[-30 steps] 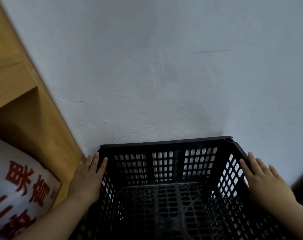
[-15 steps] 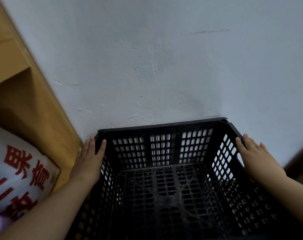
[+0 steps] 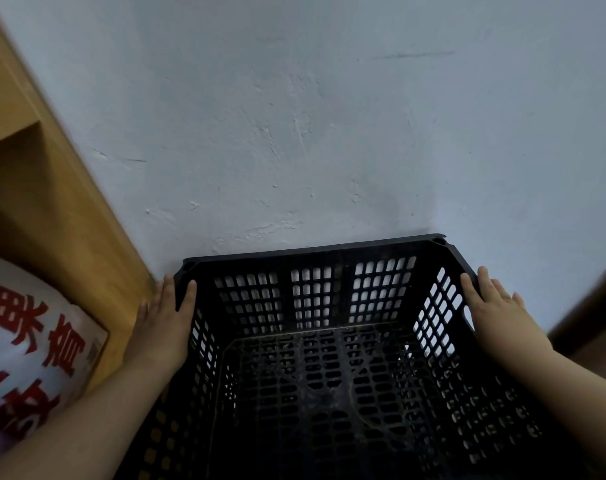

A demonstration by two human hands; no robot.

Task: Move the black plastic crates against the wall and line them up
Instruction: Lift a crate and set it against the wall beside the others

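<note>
From the head camera we look down into one black crate, open at the top, its sides and floor pierced with rows of small slots. Nothing lies inside it. Its far rim sits close against the pale wall; whether rim and wall actually touch we cannot tell, as the base of the wall is hidden behind the crate.

Our left hand grips the crate's left side near the far corner: the thumb hooks over the rim to the inside, while the fingers lie along the outside, squeezed between the crate and a wooden cabinet that stands just beside it. Our right hand rests on the right rim near the other far corner, fingers spread and pointing toward the wall, the palm over the rim. It presses on the crate, but we cannot tell whether the fingers curl round to grasp the edge or only lie flat on it.

In the cabinet's lower opening, at the left edge of the view, sits a white bag printed with large red characters. A dark brown strip shows at the right edge; it is blurred and we cannot say what it is.
</note>
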